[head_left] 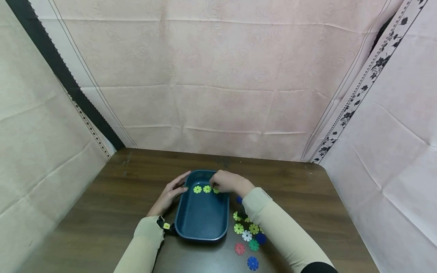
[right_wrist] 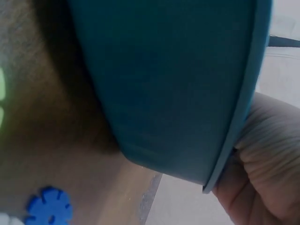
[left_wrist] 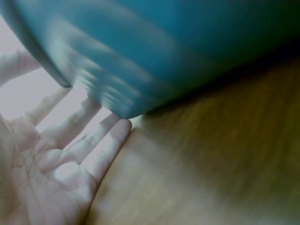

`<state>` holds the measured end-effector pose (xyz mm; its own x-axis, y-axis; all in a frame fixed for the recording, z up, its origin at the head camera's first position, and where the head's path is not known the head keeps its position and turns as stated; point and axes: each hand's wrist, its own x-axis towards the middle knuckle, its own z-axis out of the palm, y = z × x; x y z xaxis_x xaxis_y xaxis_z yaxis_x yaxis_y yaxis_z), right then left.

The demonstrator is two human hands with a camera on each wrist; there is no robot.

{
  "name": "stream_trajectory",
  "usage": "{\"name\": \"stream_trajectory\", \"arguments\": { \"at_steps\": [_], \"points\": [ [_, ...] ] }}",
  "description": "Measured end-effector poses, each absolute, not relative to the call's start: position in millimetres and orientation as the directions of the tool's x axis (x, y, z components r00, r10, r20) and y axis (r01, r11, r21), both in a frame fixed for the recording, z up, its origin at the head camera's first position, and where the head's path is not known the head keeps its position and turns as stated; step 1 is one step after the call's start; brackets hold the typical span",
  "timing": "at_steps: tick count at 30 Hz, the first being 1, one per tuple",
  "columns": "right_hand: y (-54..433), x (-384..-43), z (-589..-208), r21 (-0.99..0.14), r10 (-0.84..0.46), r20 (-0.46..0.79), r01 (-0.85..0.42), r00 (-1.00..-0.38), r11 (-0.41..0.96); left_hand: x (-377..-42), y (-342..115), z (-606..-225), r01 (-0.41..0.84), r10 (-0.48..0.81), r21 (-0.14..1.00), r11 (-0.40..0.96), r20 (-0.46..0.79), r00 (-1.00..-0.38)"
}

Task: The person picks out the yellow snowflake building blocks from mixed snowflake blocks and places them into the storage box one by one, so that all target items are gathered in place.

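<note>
A blue rectangular tray (head_left: 202, 223) stands on the table, with a row of three yellow-green notched plastic discs (head_left: 197, 189) near its far end. My left hand (head_left: 169, 193) rests at the tray's left side, its fingers stretched and touching the outer wall (left_wrist: 140, 51). Over the tray's right rim reaches my right hand (head_left: 228, 181), fingers bent down onto the rightmost yellow-green disc (head_left: 216, 190), which they pinch and partly cover. In the right wrist view the tray's wall (right_wrist: 164, 84) hides those fingertips; only the back part of the right hand (right_wrist: 267, 164) shows.
Right of the tray lie several loose discs: yellow-green (head_left: 238, 228), white (head_left: 247, 236), green (head_left: 253, 245), red (head_left: 239, 248) and blue (head_left: 253, 263). Some sit partly under the right sleeve (head_left: 286, 227). Pale cloth (head_left: 218, 94) hangs behind the wooden table (head_left: 112, 212) and along both sides.
</note>
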<state>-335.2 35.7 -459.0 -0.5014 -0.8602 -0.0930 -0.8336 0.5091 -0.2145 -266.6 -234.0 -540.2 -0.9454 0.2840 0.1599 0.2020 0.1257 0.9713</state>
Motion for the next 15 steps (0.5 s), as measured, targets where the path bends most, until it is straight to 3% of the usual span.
{"name": "stream_trajectory", "arguments": {
  "at_steps": [15],
  "points": [
    [53.0,-337.3,-456.9,-0.438,-0.857,0.061,-0.785,-0.512,0.438,-268.0,-234.9,-541.4,0.197,0.293,0.975,0.104,0.159,-0.943]
  ]
}}
